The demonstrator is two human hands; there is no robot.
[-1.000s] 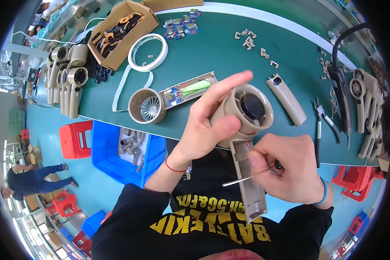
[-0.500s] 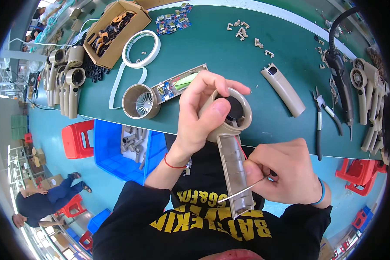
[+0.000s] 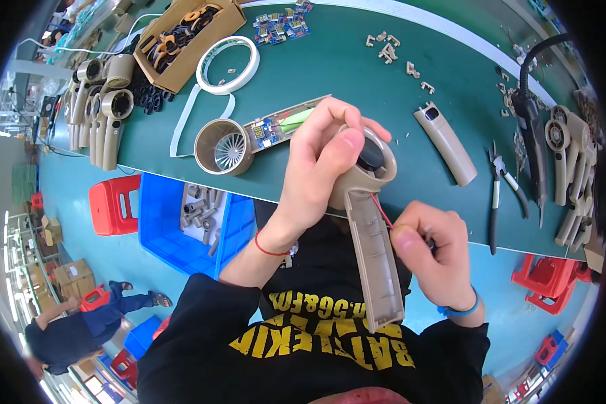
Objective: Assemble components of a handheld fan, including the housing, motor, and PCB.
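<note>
My left hand [image 3: 323, 161] is closed around the round head of a beige handheld-fan shell [image 3: 374, 262], its thumb by a black round part [image 3: 370, 158] inside the ring. The shell's open handle half hangs down toward my chest. A red wire [image 3: 382, 211] runs from the head to my right hand [image 3: 434, 252], which pinches its end between thumb and finger. A small dark end shows in that fist; the rest of it is hidden. Left of my hands lies another fan housing [image 3: 202, 147], with a circuit board [image 3: 266, 133] and a green battery [image 3: 293, 121] in its handle.
On the green table [image 3: 343, 60] lie a beige handle cover [image 3: 448, 145], pliers [image 3: 497, 172], an electric screwdriver [image 3: 530, 128] and a tape roll [image 3: 250, 74]. Behind stands a cardboard box [image 3: 215, 40]. Assembled fans [image 3: 108, 128] crowd both ends. A blue bin [image 3: 156, 215] sits below.
My right hand has moved up and turned; the thin metal tool that crossed the handle shell no longer shows there. The shell's handle has swung slightly right. The view has shifted a little.
</note>
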